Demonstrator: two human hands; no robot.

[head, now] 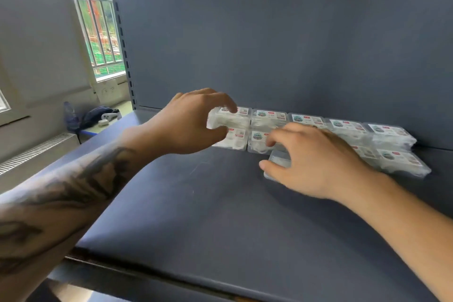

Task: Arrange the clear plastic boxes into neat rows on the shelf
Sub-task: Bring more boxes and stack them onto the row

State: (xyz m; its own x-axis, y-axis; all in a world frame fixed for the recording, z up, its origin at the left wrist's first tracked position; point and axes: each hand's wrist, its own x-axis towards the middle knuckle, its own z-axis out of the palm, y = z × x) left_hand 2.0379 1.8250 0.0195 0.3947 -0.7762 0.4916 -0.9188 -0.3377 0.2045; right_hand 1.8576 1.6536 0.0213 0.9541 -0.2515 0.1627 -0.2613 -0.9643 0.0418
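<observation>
Several clear plastic boxes with white contents and printed labels lie in two rows at the back of the dark grey shelf (196, 208). My left hand (191, 122) reaches over the left end and grips the leftmost back-row box (235, 119) between thumb and curled fingers. In front of it sits the front-row left box (235, 141). My right hand (313, 162) curls round a loose clear box (278, 163) just in front of the two rows, thumb at its near-left corner. The rows run on to the right-end boxes (392, 136); the middle ones are partly hidden by my right hand.
The shelf's grey back panel (269, 44) rises right behind the boxes. A perforated upright (125, 56) marks the left edge. Beyond it stand a barred window (98, 32), a radiator (36, 152), a water bottle (69, 115) and a white controller (109, 116).
</observation>
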